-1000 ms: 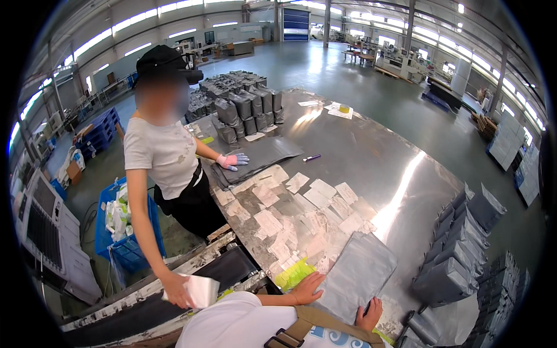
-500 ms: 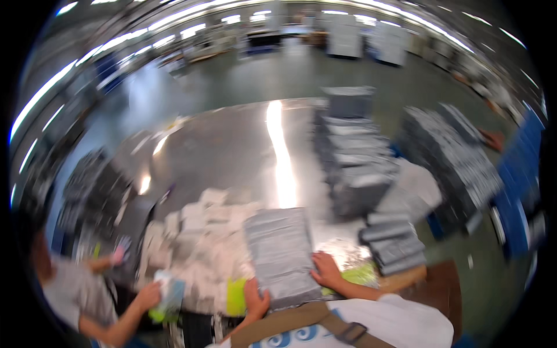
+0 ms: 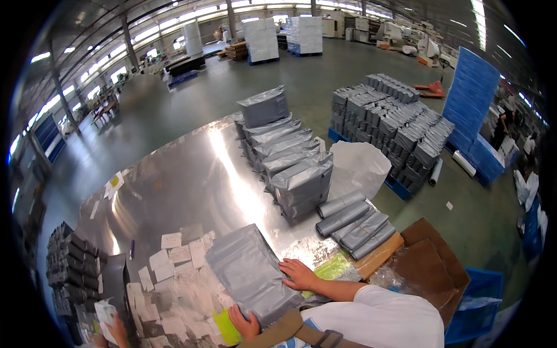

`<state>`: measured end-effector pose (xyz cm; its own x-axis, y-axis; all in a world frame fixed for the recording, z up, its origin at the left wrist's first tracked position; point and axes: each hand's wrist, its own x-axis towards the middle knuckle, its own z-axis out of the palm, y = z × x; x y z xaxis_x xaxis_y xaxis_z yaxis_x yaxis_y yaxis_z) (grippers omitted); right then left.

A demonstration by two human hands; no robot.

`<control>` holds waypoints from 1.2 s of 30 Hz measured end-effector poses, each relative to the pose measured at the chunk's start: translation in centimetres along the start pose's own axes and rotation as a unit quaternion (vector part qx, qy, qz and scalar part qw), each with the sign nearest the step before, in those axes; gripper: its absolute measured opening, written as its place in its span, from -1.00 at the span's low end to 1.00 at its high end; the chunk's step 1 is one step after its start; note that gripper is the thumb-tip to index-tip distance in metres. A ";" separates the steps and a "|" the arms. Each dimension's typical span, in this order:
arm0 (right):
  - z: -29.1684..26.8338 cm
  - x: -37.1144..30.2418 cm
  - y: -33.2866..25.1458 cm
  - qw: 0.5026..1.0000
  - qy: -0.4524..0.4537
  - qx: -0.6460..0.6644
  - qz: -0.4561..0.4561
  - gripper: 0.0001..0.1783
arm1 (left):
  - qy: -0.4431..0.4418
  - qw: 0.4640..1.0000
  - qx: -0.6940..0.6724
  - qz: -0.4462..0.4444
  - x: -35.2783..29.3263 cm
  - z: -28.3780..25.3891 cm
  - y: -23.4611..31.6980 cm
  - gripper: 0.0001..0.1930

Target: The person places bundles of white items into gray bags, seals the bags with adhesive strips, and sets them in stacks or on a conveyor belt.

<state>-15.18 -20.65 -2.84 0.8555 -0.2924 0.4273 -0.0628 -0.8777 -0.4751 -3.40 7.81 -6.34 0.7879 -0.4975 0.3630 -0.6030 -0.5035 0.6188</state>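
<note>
A flat grey plastic package [image 3: 246, 264] lies at the near edge of the metal table [image 3: 180, 168], in front of me. My left hand [image 3: 245, 323] touches its near left corner, thumb and fingers apart. Along the package's right edge rests my right hand [image 3: 297, 274], its fingers stretched out flat. A yellow-green sheet [image 3: 225, 329] is beside my left hand, and another yellow-green piece [image 3: 333, 267] lies right of my right hand. Many small white paper slips [image 3: 180, 255] cover the table on the left.
Stacked grey packages [image 3: 301, 182] stand in a row on the table, with grey rolls [image 3: 362, 229] nearer me. A white bag [image 3: 360, 168] stands beyond. More packages fill a pallet [image 3: 389, 124] at right. Brown cardboard [image 3: 432, 255] is near right. At lower left shows a co-worker's hand [image 3: 118, 330].
My view has swung to the right, and the co-worker is now mostly out of the picture at lower left. Both my hands stay at the edges of the grey package.
</note>
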 end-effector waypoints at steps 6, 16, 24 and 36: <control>1.7 0.8 0.0 0.999 -0.001 0.023 -0.029 -0.46 | 0.013 1.000 0.026 -0.004 -0.7 -0.2 -1.3 -0.36; 2.6 0.6 0.8 0.995 -0.045 -0.010 -0.092 -0.56 | 0.068 0.997 -0.026 -0.037 -1.1 0.1 -0.8 -0.39; 1.4 2.3 5.9 0.977 -0.157 0.138 0.039 -0.60 | 0.067 0.990 -0.101 -0.076 -0.6 0.8 -0.4 -0.42; 2.3 2.5 2.4 0.997 -0.031 0.059 -0.048 -0.72 | 0.076 0.994 -0.047 -0.061 -2.9 -0.8 0.3 -0.43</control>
<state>-12.02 -22.66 -4.69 0.8852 -0.1825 0.4279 0.0778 -0.8488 -0.5229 -5.80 9.62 -6.64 0.8682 -0.3204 0.3789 -0.4938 -0.4822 0.7236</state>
